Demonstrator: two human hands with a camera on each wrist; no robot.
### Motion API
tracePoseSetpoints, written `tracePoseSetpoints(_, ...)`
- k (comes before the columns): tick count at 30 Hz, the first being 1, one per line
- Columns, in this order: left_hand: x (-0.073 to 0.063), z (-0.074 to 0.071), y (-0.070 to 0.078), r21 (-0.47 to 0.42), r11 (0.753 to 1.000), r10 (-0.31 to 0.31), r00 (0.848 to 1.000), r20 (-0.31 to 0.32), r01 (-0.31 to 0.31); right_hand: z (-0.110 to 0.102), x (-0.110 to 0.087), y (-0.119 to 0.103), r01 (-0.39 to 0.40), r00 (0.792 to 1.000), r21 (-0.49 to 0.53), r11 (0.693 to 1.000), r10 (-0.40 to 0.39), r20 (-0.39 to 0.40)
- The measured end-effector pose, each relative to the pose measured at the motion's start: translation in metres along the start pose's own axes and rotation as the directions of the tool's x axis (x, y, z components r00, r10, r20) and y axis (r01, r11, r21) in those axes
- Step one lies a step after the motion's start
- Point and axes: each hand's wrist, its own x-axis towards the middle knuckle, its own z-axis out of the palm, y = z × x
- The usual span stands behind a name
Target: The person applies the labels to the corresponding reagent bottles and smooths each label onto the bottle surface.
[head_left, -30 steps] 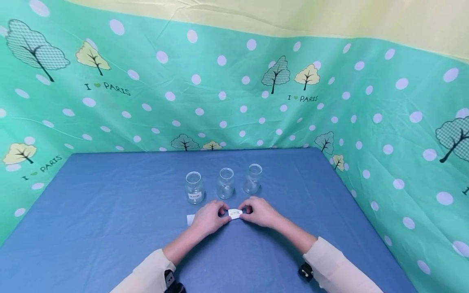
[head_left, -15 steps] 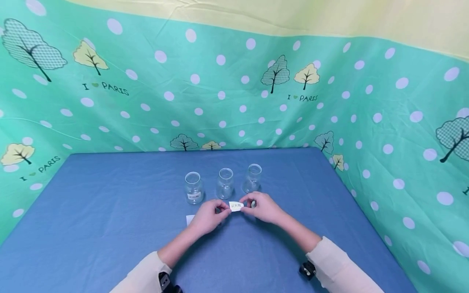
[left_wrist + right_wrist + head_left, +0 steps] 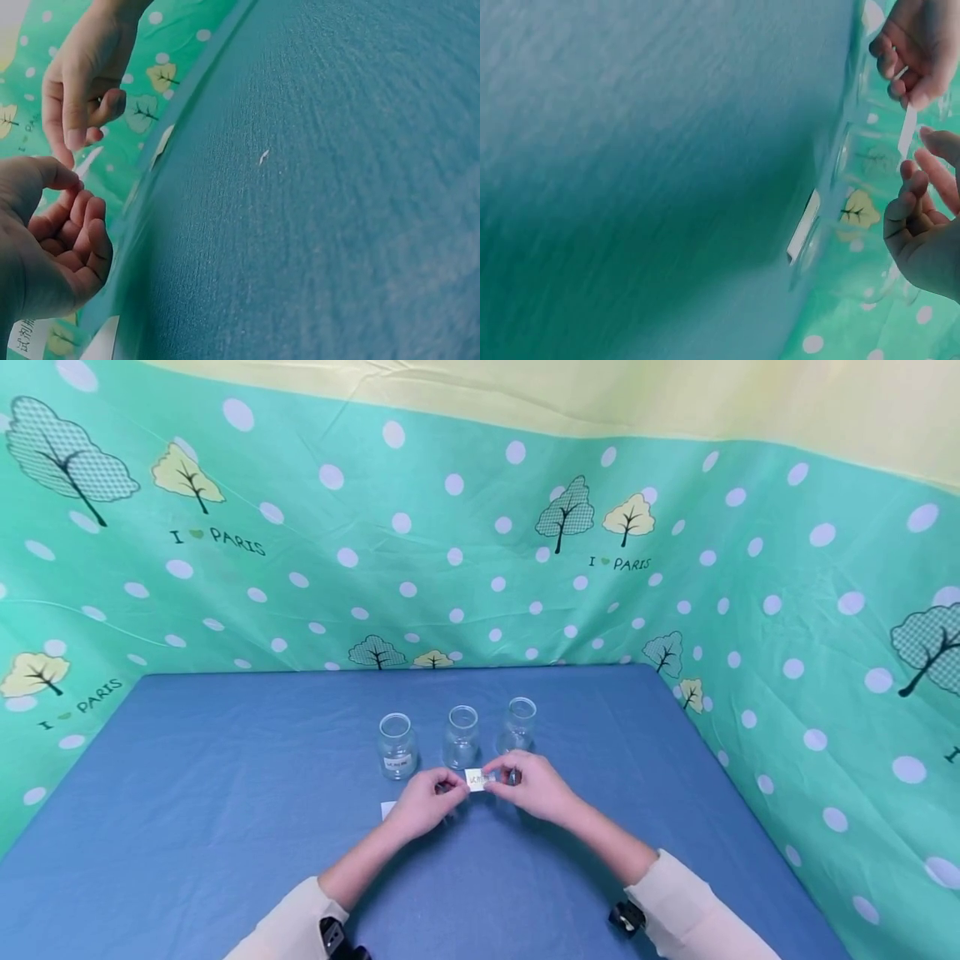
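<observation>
A small white paper label [image 3: 476, 779] with handwritten characters is held level in front of the jars. My left hand [image 3: 426, 803] pinches its left end between thumb and forefinger, with the other fingers curled in, as the left wrist view shows. My right hand [image 3: 536, 787] has its thumb and forefinger at the right end, one at the upper and one at the lower edge. Just beyond stand three clear glass jars: the left jar [image 3: 396, 743] bears a similar label [image 3: 397, 763], while the middle jar [image 3: 461, 739] and right jar [image 3: 520, 725] show none.
A white paper slip [image 3: 387, 810] lies left of my left hand, partly covered by it. Another pale slip [image 3: 804, 226] lies by the jars, mostly behind my right hand in the head view. A tiny white scrap [image 3: 263, 157] lies on the blue tablecloth [image 3: 225, 827]. Patterned curtains surround the table.
Both hands have raised the label off the tablecloth and moved it toward the jars. Its right end looked bent half a second ago and looks flatter now. The jars have not moved.
</observation>
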Motion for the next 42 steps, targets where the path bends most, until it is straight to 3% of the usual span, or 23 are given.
tracePoseSetpoints(6, 0.000, 0.000, 0.001, -0.058, 0.998, 0.009, 1.000, 0.022, -0.007, 0.008, -0.001, -0.007, 0.058, 0.998, -0.022, 0.998, -0.058, 0.003)
tracePoseSetpoints(13, 0.000, -0.002, -0.001, -0.140, 0.989, 0.051, 0.996, 0.066, -0.042, 0.010, 0.000, -0.010, 0.047, 0.999, -0.007, 0.999, -0.047, -0.012)
tracePoseSetpoints(21, -0.004, -0.005, -0.001, -0.133, 0.986, 0.113, 0.989, 0.093, -0.101, 0.010, 0.000, -0.010, 0.061, 0.998, 0.011, 0.998, -0.061, -0.019)
tracePoseSetpoints(35, -0.004, 0.000, 0.004, -0.139, 0.982, 0.136, 0.990, 0.025, -0.131, 0.009, 0.001, -0.012, 0.050, 0.998, 0.029, 0.998, -0.049, -0.029)
tracePoseSetpoints(42, -0.005, 0.001, 0.005, -0.145, 0.983, 0.113, 0.994, 0.004, -0.112, 0.005, -0.001, -0.014, 0.054, 0.997, 0.055, 0.997, -0.051, -0.053)
